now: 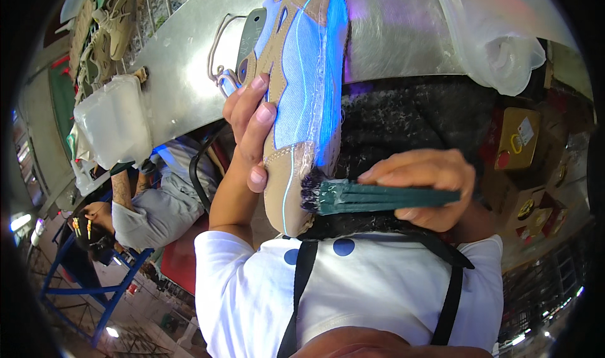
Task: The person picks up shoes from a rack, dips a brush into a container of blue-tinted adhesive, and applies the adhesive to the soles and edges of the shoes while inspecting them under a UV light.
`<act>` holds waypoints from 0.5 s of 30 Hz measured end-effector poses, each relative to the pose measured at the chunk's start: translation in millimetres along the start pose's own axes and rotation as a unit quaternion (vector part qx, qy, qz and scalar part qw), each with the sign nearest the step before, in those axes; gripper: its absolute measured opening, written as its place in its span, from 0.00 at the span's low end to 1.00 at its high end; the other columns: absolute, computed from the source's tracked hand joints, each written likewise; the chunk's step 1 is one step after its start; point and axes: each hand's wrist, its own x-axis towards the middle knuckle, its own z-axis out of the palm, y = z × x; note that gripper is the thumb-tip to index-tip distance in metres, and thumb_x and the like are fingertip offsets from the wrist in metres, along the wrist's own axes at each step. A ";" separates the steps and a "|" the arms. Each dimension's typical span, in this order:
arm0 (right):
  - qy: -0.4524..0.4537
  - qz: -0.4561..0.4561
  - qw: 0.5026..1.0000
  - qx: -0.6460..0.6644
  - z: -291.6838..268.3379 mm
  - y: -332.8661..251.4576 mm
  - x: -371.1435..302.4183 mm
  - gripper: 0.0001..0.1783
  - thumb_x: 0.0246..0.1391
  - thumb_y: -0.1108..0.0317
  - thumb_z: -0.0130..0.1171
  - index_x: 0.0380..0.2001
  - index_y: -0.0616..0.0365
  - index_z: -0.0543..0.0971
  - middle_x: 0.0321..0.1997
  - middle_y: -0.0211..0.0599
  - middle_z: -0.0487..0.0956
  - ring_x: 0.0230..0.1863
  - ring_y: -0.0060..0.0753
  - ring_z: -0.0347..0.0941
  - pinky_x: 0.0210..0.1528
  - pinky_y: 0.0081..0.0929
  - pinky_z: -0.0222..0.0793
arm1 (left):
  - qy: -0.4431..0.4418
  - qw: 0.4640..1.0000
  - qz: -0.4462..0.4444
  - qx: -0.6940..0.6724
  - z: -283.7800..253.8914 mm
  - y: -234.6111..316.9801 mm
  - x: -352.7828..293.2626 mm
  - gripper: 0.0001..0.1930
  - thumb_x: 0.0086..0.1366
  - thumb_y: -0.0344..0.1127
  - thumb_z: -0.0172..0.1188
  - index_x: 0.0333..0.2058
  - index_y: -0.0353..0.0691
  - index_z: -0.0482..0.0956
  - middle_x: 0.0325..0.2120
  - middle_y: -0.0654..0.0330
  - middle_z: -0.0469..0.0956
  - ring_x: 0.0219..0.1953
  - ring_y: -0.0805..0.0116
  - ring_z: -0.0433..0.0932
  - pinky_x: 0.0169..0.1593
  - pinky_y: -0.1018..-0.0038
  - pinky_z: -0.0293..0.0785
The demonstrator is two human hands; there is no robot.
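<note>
A tan and light-coloured shoe upper (296,99) is held up on its side, toe toward me, with a dark green last showing at its ankle opening. My left hand (250,128) is closed around its lace side. Blue light glows along the lower edge, and a thin bright line runs along the side. My right hand (428,184) grips a flat green-handled brush (384,197). The brush's dark, wet-looking bristles touch the lower edge near the toe. A loose lace (217,49) hangs from the upper's far left.
A metal worktable (403,43) curves across the far side. A translucent plastic container (116,115) stands at its left, clear plastic sheeting (498,36) at its right. Several shoes (113,27) hang far left. A co-worker (157,200) sits at left; cardboard boxes (523,150) are at right.
</note>
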 end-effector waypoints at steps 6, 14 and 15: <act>0.202 0.105 0.973 0.027 -17.7 24.8 33.5 0.21 0.63 0.74 0.60 0.56 0.73 0.74 0.39 0.50 0.82 0.34 0.33 0.79 0.38 0.31 0.77 | 0.002 1.000 0.002 -0.005 -1.2 -1.2 2.6 0.33 0.76 0.57 0.25 0.67 0.42 0.59 0.60 0.36 0.69 0.59 0.41 0.74 0.64 0.48 0.65; -0.023 -0.056 0.994 -0.087 -11.7 3.2 12.5 0.15 0.61 0.70 0.65 0.48 0.67 0.79 0.45 0.58 0.83 0.37 0.40 0.85 0.38 0.33 0.83 | -0.004 1.000 -0.014 -0.008 -5.0 2.5 5.8 0.39 0.76 0.61 0.16 0.68 0.40 0.60 0.61 0.34 0.69 0.60 0.43 0.73 0.67 0.49 0.64; -0.022 -0.058 0.995 -0.074 -11.0 4.1 13.0 0.14 0.59 0.69 0.66 0.46 0.66 0.79 0.43 0.57 0.84 0.37 0.41 0.86 0.39 0.33 0.84 | -0.012 1.000 -0.014 -0.009 -6.5 2.2 5.3 0.39 0.76 0.61 0.16 0.68 0.40 0.60 0.61 0.34 0.69 0.60 0.43 0.72 0.67 0.49 0.64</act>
